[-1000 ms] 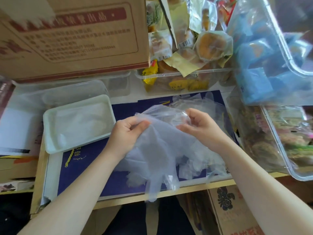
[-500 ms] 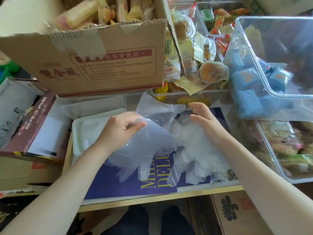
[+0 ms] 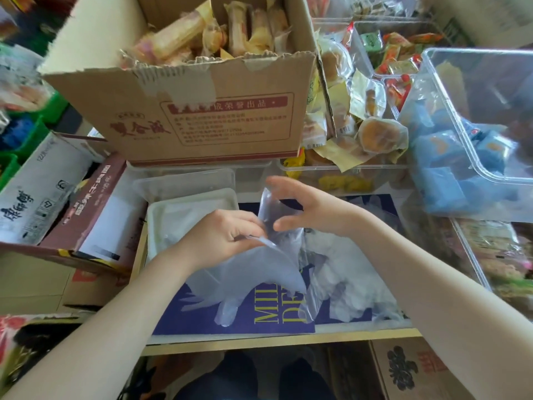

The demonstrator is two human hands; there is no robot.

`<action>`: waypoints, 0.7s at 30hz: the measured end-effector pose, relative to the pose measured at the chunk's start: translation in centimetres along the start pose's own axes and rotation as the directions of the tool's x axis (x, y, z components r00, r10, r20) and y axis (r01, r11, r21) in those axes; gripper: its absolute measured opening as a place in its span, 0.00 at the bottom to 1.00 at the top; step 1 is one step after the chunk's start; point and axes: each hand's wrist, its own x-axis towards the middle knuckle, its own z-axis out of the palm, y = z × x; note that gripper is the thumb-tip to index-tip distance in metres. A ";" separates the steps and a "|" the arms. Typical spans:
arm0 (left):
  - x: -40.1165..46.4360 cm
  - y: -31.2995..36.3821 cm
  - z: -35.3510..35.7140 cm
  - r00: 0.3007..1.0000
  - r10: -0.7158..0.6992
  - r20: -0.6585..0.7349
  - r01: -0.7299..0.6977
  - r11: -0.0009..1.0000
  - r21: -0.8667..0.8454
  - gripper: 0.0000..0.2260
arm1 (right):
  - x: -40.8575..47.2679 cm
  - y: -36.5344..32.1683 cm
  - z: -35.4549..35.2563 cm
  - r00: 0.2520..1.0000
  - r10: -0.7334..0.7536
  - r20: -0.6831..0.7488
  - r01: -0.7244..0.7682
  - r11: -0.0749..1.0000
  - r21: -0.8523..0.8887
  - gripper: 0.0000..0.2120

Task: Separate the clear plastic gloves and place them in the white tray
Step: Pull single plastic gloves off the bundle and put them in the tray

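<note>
My left hand [image 3: 225, 235] pinches the cuff of a clear plastic glove [image 3: 259, 272], which hangs down over the dark blue surface with its fingers pointing toward me. The hand is over the near right corner of the white tray [image 3: 161, 226]. My right hand [image 3: 308, 209] is just right of it, fingers spread and thumb out, around the glove's raised cuff edge without clearly pinching it. A loose pile of more clear gloves [image 3: 349, 269] lies under and to the right of my right wrist. Thin clear plastic seems to lie in the tray.
A cardboard box [image 3: 202, 119] of wrapped snacks stands behind the tray, with a clear lid [image 3: 187, 183] in front of it. Clear bins [image 3: 476, 125] of packets crowd the right side. Cartons [image 3: 43, 194] sit at the left. The dark blue printed surface [image 3: 230, 321] ends at a wooden edge.
My left hand has carried one glove left toward the tray, apart from the pile. My right hand has let go of the pile, risen and spread its fingers. The view has tilted up.
</note>
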 end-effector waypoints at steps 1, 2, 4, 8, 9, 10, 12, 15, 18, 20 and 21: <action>0.0 0.1 0.0 1.000 0.013 0.006 -0.013 1.000 -0.009 0.16 | 0.2 -0.2 0.1 0.999 0.014 0.046 -0.014 1.000 0.007 0.19; 0.1 0.2 0.0 1.000 0.017 0.002 -0.017 1.000 -0.020 0.18 | 0.3 -0.4 0.1 0.999 0.023 0.045 -0.023 1.000 0.004 0.10; 0.2 0.2 0.0 1.000 -0.002 -0.029 0.000 0.999 -0.042 0.19 | 0.4 -0.8 -0.1 0.999 0.011 -0.046 -0.010 0.999 0.034 0.03; 0.2 -0.3 0.0 0.959 -0.281 -0.040 0.250 0.903 -0.350 0.03 | -0.1 -0.1 -1.3 0.960 -0.077 -0.268 0.154 0.947 0.282 0.07; 0.0 -0.5 0.2 0.945 -0.326 -0.018 0.288 0.858 -0.426 0.05 | -0.2 0.1 -1.5 0.943 -0.083 -0.322 0.196 0.921 0.336 0.08; -0.2 -0.6 0.4 0.940 -0.340 -0.010 0.298 0.837 -0.460 0.06 | -0.4 0.4 -1.7 0.926 -0.084 -0.369 0.231 0.898 0.374 0.09; -0.6 -0.5 0.7 0.939 -0.345 -0.019 0.295 0.828 -0.477 0.07 | -0.7 0.9 -2.1 0.899 -0.074 -0.431 0.276 0.860 0.428 0.10; -1.0 -0.4 0.8 0.908 -0.411 -0.083 0.303 0.780 -0.547 0.10 | -1.1 1.8 -2.2 0.869 -0.044 -0.493 0.269 0.878 0.396 0.10; -1.2 -0.9 0.4 0.865 -0.475 -0.164 0.318 0.770 -0.553 0.11 | -1.3 2.5 -2.3 0.807 0.059 -0.588 0.260 0.857 0.444 0.11; -1.6 -1.2 0.0 0.832 -0.527 -0.172 0.357 0.748 -0.560 0.12 | -1.6 2.9 -2.7 0.749 0.127 -0.651 0.270 0.838 0.474 0.13; -1.8 -1.4 -0.1 0.816 -0.549 -0.181 0.371 0.737 -0.565 0.14 | -1.8 3.0 -3.0 0.718 0.154 -0.679 0.283 0.827 0.487 0.13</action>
